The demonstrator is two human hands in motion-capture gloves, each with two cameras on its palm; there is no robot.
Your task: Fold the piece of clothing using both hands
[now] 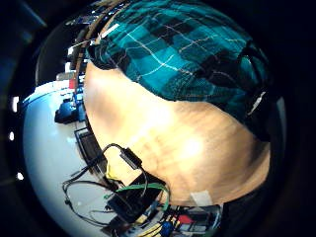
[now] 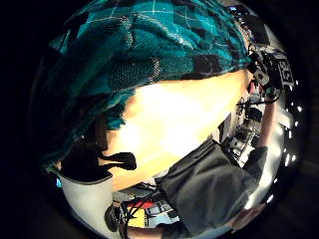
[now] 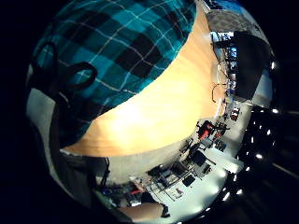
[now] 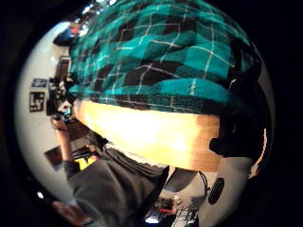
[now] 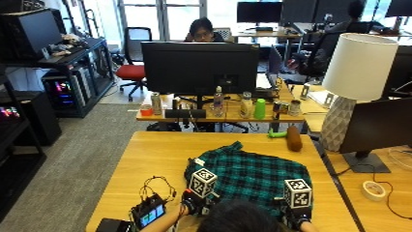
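A teal and black plaid piece of clothing (image 5: 251, 174) lies partly folded on the wooden table (image 5: 161, 154), just in front of me. My left hand (image 5: 192, 200) is at its near left corner, where the bunched cloth (image 2: 124, 55) fills the left thumb side view and dark fingers (image 2: 82, 162) curl at its edge. My right hand (image 5: 291, 212) is at the near right corner. There its fingers (image 4: 236, 137) wrap the doubled hem (image 4: 189, 92). My head hides the cloth's near edge in the outside view.
A small device with a screen (image 5: 149, 212) and looped cables (image 5: 157, 186) lies near my left forearm. A brown cylinder (image 5: 293, 137) and a green item (image 5: 275, 135) lie at the table's far edge. A lamp (image 5: 351, 87) stands on the desk to the right.
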